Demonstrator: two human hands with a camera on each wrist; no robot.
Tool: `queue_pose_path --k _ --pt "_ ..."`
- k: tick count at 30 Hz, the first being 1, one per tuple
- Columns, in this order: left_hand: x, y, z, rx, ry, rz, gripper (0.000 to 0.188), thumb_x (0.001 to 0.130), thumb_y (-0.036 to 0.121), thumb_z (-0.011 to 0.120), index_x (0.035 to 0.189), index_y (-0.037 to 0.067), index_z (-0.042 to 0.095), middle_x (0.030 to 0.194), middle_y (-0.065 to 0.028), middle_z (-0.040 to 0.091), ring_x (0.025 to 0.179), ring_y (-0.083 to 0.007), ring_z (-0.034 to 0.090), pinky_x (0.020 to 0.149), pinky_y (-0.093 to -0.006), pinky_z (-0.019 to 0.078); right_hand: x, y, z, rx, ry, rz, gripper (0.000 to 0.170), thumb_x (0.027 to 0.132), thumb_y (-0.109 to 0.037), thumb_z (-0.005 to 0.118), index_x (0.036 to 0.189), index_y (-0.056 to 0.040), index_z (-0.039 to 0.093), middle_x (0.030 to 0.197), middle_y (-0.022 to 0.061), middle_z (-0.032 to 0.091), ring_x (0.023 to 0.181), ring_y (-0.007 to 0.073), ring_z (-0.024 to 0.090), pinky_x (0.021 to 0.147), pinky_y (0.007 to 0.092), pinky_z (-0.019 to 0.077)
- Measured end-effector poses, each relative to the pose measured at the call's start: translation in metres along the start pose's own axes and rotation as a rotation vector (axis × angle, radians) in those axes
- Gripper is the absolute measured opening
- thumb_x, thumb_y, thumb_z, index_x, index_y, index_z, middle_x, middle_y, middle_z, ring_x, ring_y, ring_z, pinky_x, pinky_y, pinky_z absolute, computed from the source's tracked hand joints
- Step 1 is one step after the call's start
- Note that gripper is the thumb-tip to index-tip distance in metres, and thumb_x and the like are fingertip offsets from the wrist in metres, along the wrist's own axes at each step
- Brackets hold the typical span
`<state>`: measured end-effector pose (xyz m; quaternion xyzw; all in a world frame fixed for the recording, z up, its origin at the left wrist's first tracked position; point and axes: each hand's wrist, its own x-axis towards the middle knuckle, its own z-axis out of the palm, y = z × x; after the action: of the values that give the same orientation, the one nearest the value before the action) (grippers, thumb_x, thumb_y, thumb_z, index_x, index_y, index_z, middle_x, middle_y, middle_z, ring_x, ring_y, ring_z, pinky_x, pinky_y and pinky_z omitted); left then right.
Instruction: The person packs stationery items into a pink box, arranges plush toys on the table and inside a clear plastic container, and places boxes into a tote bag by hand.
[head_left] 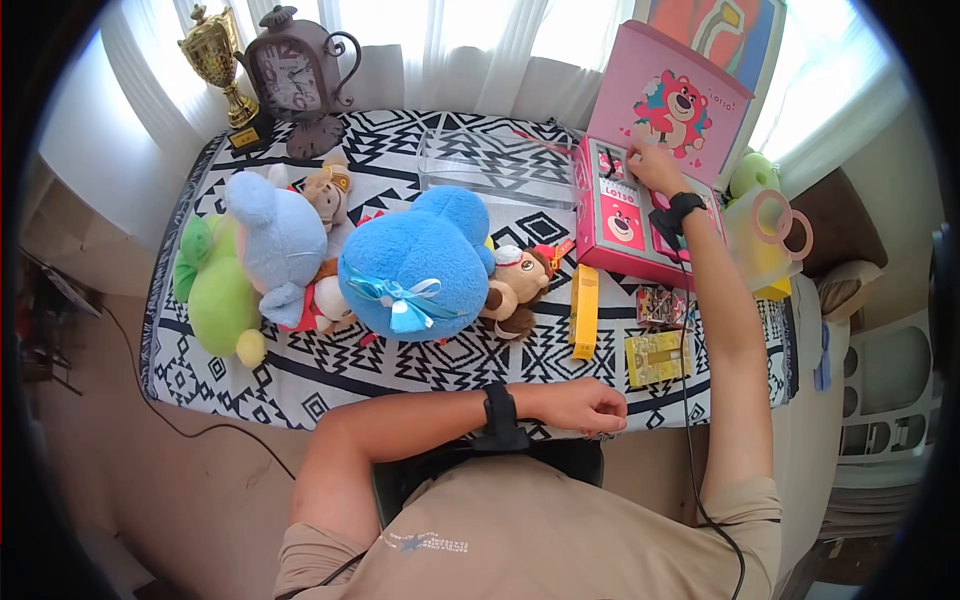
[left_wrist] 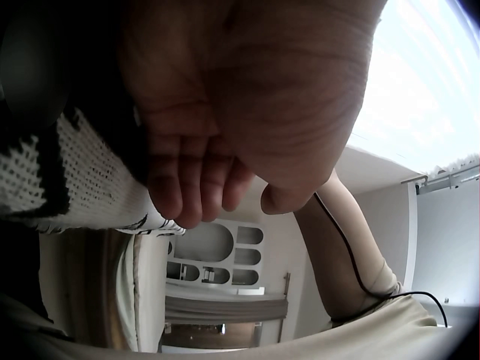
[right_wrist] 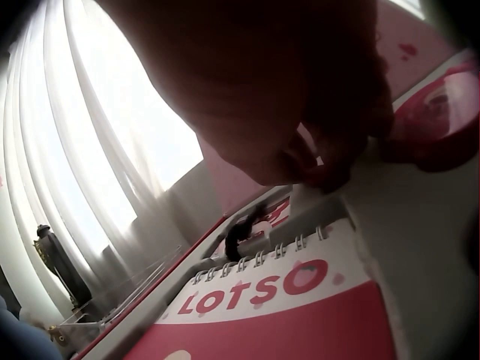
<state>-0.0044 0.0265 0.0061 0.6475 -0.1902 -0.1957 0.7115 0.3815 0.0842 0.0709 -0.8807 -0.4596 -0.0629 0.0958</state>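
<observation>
In the head view my right hand (head_left: 655, 168) reaches into a pink Lotso gift box (head_left: 630, 258) whose lid (head_left: 655, 95) stands raised. Seen from the right wrist, the fingers curl down and pinch a small pink thing (right_wrist: 303, 154), mostly hidden by the hand; its kind I cannot tell. Close to that hand lies a spiral notebook (right_wrist: 270, 304) marked LOTSO, with a dark loop (right_wrist: 238, 234) beyond its rings. My left hand (head_left: 580, 405) rests at the table's front edge, fingers loosely bent and holding nothing.
Plush toys, among them a blue one (head_left: 410, 270) and a green one (head_left: 222, 300), fill the left and middle. A clear case (head_left: 480, 170) lies behind. A yellow box (head_left: 584, 312) and a yellow packet (head_left: 657, 358) lie before the gift box; a trophy (head_left: 215, 60) stands far left.
</observation>
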Motion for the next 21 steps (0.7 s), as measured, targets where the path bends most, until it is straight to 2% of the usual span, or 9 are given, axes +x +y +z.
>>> queue_pose_path --k 2,5,9,12,14,18,20,21 --pt "-0.001 0.001 0.000 -0.001 0.004 0.003 0.034 0.098 0.033 0.055 0.097 0.000 0.062 0.074 -0.0018 0.060 0.066 -0.0096 0.059 0.061 -0.0264 0.0490 -0.001 0.003 -0.004 0.176 -0.071 -0.105 0.024 0.083 -0.023 0.063 0.096 -0.0027 0.065 0.080 0.0146 0.068 0.072 0.0230 0.066 0.067 0.0379 0.0501" --pt "-0.002 0.003 0.000 0.015 0.007 -0.003 0.030 0.100 0.030 0.054 0.097 0.002 0.062 0.071 -0.0009 0.061 0.066 -0.0092 0.057 0.063 -0.0274 0.0468 -0.009 -0.005 -0.018 0.182 -0.150 -0.107 0.023 0.082 -0.021 0.064 0.096 -0.0024 0.065 0.077 0.0123 0.066 0.068 0.0208 0.063 0.065 0.0358 0.0487" --pt "-0.001 0.004 0.000 0.027 0.004 -0.008 0.030 0.100 0.030 0.054 0.097 0.002 0.062 0.072 -0.0014 0.061 0.066 -0.0095 0.058 0.063 -0.0275 0.0471 -0.013 -0.005 -0.019 0.216 -0.131 -0.183 0.018 0.081 -0.015 0.065 0.093 -0.0010 0.065 0.074 0.0111 0.064 0.066 0.0187 0.061 0.064 0.0339 0.0477" --pt "-0.001 0.003 0.000 0.022 0.003 -0.010 0.030 0.100 0.030 0.054 0.097 0.002 0.062 0.072 -0.0017 0.062 0.067 -0.0096 0.058 0.064 -0.0275 0.0474 -0.019 -0.003 -0.023 0.217 -0.098 -0.219 0.014 0.081 -0.009 0.064 0.091 0.0009 0.066 0.075 0.0116 0.065 0.068 0.0203 0.062 0.066 0.0339 0.0489" --pt "-0.001 0.003 0.000 0.011 0.003 -0.009 0.030 0.100 0.030 0.054 0.097 0.001 0.062 0.073 -0.0018 0.062 0.067 -0.0097 0.059 0.064 -0.0274 0.0475 -0.024 0.002 -0.025 0.160 -0.126 -0.289 0.017 0.080 -0.009 0.062 0.094 -0.0007 0.068 0.085 0.0169 0.068 0.081 0.0308 0.066 0.075 0.0387 0.0515" --pt "-0.001 0.003 0.000 0.013 0.004 -0.015 0.030 0.100 0.030 0.054 0.097 0.001 0.062 0.073 -0.0016 0.062 0.067 -0.0096 0.059 0.064 -0.0271 0.0477 -0.033 0.010 -0.028 0.105 -0.195 -0.205 0.022 0.080 -0.007 0.061 0.100 -0.0013 0.069 0.092 0.0172 0.069 0.086 0.0327 0.066 0.078 0.0387 0.0518" --pt "0.000 0.002 0.000 0.016 0.001 -0.015 0.030 0.100 0.030 0.054 0.097 0.001 0.062 0.073 -0.0016 0.062 0.067 -0.0096 0.059 0.064 -0.0270 0.0478 -0.038 0.012 -0.021 0.274 -0.024 -0.209 0.026 0.083 -0.009 0.060 0.107 -0.0016 0.068 0.101 0.0172 0.069 0.093 0.0337 0.065 0.082 0.0386 0.0512" --pt "0.000 0.002 0.000 0.016 -0.001 -0.018 0.030 0.100 0.030 0.054 0.097 0.001 0.062 0.073 -0.0016 0.062 0.067 -0.0095 0.059 0.064 -0.0269 0.0479 -0.039 0.014 -0.020 0.274 -0.023 -0.208 0.026 0.083 -0.009 0.060 0.107 -0.0016 0.068 0.101 0.0172 0.069 0.093 0.0337 0.065 0.082 0.0386 0.0512"
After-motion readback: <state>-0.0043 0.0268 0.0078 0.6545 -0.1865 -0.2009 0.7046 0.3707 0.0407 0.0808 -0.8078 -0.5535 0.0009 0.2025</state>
